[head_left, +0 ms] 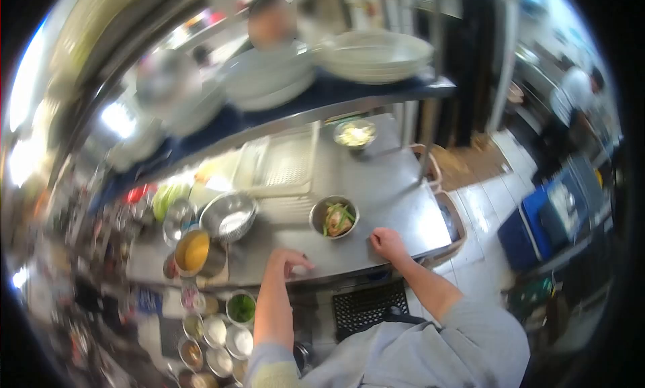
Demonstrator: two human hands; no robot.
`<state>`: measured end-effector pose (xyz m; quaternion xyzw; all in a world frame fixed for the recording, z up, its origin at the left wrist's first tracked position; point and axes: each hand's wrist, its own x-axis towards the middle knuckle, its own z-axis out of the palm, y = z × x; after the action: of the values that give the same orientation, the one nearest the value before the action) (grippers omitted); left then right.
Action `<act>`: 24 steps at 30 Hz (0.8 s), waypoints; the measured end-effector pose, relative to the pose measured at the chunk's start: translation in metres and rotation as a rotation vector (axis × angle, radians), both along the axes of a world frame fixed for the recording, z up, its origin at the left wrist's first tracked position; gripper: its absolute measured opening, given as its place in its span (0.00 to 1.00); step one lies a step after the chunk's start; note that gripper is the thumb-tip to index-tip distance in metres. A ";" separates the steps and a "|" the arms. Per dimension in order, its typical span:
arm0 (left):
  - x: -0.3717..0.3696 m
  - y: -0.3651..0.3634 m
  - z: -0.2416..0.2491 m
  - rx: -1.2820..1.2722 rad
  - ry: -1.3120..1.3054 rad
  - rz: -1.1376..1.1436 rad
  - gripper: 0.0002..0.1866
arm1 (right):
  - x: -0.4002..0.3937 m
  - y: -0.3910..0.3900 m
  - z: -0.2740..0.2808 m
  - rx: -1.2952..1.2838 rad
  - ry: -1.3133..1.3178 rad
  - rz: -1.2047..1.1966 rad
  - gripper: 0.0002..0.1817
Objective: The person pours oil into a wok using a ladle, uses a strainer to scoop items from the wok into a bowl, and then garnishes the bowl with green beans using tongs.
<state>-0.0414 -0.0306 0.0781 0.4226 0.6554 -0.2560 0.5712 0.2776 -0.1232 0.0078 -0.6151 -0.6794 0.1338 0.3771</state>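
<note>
A small metal bowl (314, 221) with green stalks and a pale brown piece of food (339, 219) in it sits on the steel counter (376, 186). My right hand (388, 243) is closed in a fist at the counter's front edge, right of that bowl; nothing shows in it. To the lower left of the bowl, my left hand (290, 259) hangs over the edge with fingers apart, holding nothing. Left of it stands a metal pot (213, 259) of orange-yellow liquid. Behind the pot is an empty metal bowl (229, 214).
A shelf (363, 91) with stacked plates (376, 55) crosses above the counter. Beneath it are a perforated tray (282, 163) and another bowl (355, 134). Several small containers (240, 309) stand lower left. A blue bin (537, 220) and another person (570, 102) are at right.
</note>
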 end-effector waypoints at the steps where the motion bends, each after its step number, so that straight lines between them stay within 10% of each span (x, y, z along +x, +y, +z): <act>1: -0.002 -0.001 0.000 -0.017 -0.048 -0.007 0.43 | 0.002 0.000 -0.002 0.001 0.016 -0.006 0.08; 24: -0.008 0.011 -0.009 0.110 -0.101 -0.418 0.39 | -0.005 0.002 -0.004 0.006 0.019 -0.075 0.10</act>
<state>-0.0497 -0.0198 0.0691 0.5922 0.5370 -0.3111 0.5139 0.2725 -0.1211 0.0043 -0.6379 -0.6525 0.1233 0.3900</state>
